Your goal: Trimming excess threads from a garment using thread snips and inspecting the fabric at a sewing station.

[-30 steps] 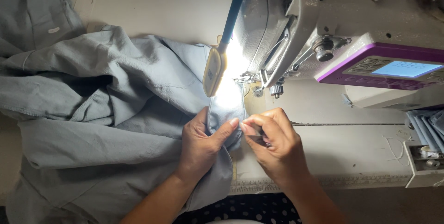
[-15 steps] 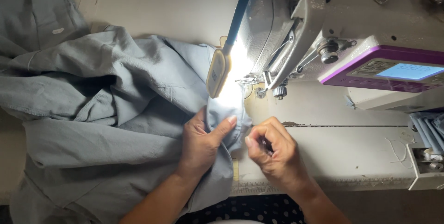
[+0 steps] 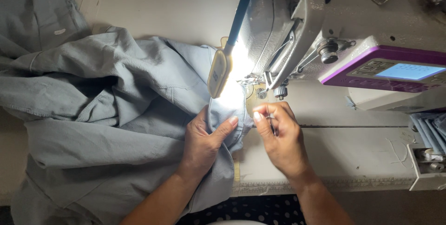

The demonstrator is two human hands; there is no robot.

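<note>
A large grey-blue garment (image 3: 102,113) lies bunched over the left of the sewing table. My left hand (image 3: 204,141) pinches the garment's edge just below the needle area, thumb on top of the cloth. My right hand (image 3: 278,134) is closed beside it, fingers curled, thumb near the same cloth edge; a small dark tool seems to sit between its fingers. Both hands are right under the sewing machine head (image 3: 288,34) and its presser foot (image 3: 260,83).
A small lamp (image 3: 219,72) on a blue arm glares onto the cloth. The machine's purple-edged control panel (image 3: 395,70) sits at the right. A side bin (image 3: 429,146) with blue fabric strips stands at the far right. Table front edge (image 3: 344,185) carries a ruler strip.
My hands and the cloth edge have moved up toward the presser foot. My right hand has come a little apart from my left.
</note>
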